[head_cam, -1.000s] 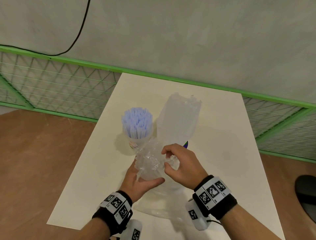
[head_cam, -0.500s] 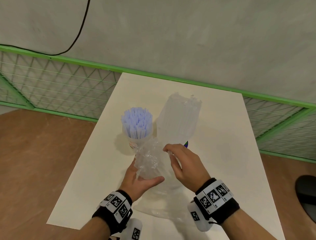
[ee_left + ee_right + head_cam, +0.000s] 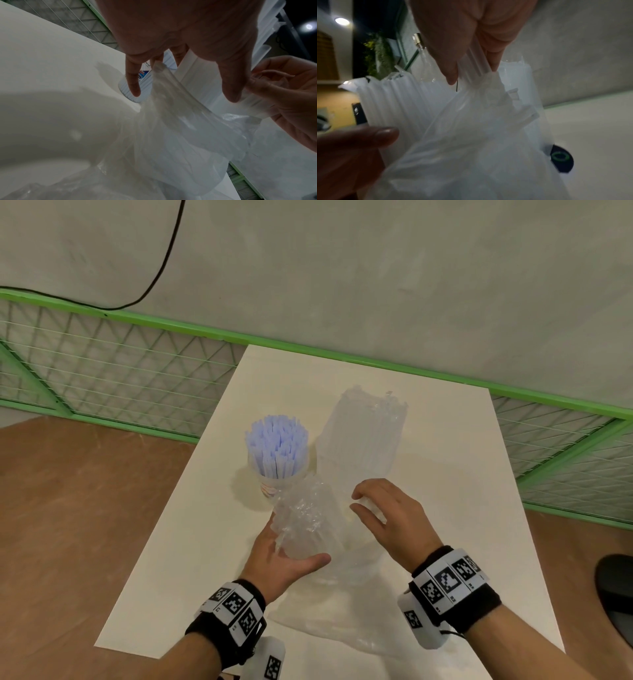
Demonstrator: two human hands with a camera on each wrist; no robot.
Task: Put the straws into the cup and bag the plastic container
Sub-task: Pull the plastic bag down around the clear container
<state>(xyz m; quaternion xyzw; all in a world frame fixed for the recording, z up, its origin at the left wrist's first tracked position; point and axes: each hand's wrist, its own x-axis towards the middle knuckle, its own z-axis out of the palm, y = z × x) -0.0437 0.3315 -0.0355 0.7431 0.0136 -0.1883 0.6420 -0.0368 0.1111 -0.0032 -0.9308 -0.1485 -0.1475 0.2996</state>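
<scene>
A cup (image 3: 274, 486) packed with upright pale blue straws (image 3: 276, 446) stands on the white table (image 3: 462, 474). To its right the clear ribbed plastic container (image 3: 366, 433) stands upright. A clear plastic bag (image 3: 329, 604) lies at the near edge with its top lifted. My left hand (image 3: 294, 542) grips the bunched left side of the bag's top (image 3: 301, 511), thumb in front. My right hand (image 3: 359, 505) pinches the other side of the bag's edge (image 3: 481, 79), just in front of the container (image 3: 393, 97).
A green mesh fence (image 3: 120, 378) runs behind the table below a grey wall. A small dark item with a green ring (image 3: 559, 157) lies on the table by the container. A black object (image 3: 616, 587) is on the brown floor at right.
My right hand has moved right, away from the left hand, drawing the bag's edge with it and spreading its top. The left hand, cup and container have stayed put.
</scene>
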